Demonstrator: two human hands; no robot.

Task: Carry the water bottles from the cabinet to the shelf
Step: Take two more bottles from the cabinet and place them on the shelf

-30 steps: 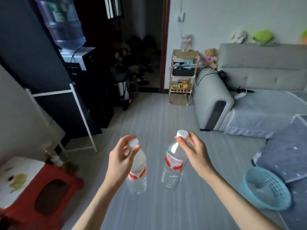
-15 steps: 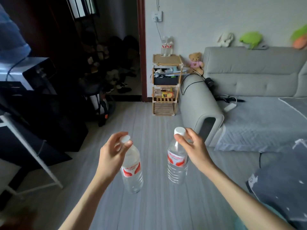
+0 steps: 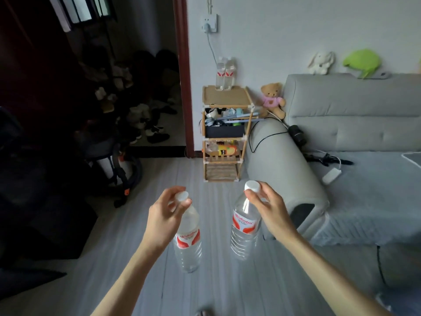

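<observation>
Clear plastic, red labels: we carry two water bottles, one in each hand, both hanging by the neck. Our left hand (image 3: 165,216) pinches the left bottle (image 3: 187,242) just under its white cap, thumb and fingers curled round the neck, a tight grip. Our right hand (image 3: 271,212) does the same on the right bottle (image 3: 244,231), fingertips closed round its cap and neck. Both bottles hang roughly upright, apart from each other, over the grey floor (image 3: 136,258).

What changed over the last second: the view has swung and we have walked forward. The water dispenser and the red stool on the left have dropped out of frame. The wooden shelf (image 3: 224,133) now sits near the middle of the frame and looks closer and bigger. Two bottles (image 3: 224,74) already stand side by side on its top board, against the wall. Hands and holds look the same as before, no regrasp.

Meaning for the task: we judge this as mid-carry, facing the shelf, cabinet out of view. Still some floor to cross. Free room on the top board lies in front of and beside the standing pair, so we will likely set these down there. Risk: a neck pinch lets the bottles swing, and they could knock the standing pair. The sofa (image 3: 284,169) arm sits just right of the shelf.
</observation>
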